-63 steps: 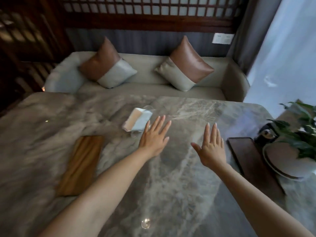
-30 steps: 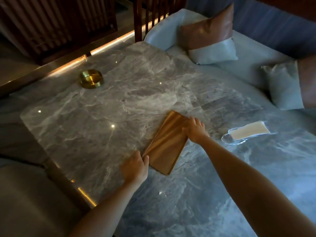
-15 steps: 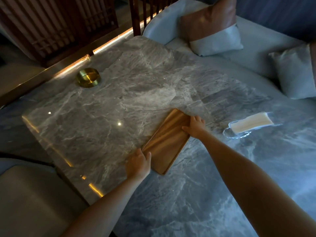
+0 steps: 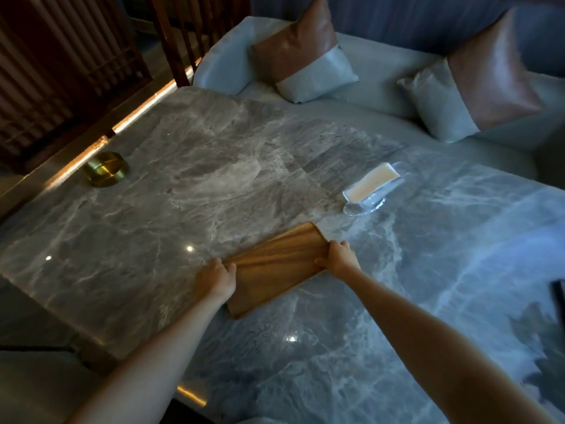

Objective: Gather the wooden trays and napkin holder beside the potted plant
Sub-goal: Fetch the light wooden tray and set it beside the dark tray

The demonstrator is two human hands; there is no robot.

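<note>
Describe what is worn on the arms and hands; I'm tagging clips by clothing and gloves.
Nothing worn is visible. The left hand and right hand are bare, with no gloves, and I can make out no rings. Both forearms are uncovered up to the frame's edge: no sleeves, watch, bracelet or wristband shows. The dim light could hide small jewellery.

Marble table [image 4: 214, 185], cushioned sofa [image 4: 382, 96]
</note>
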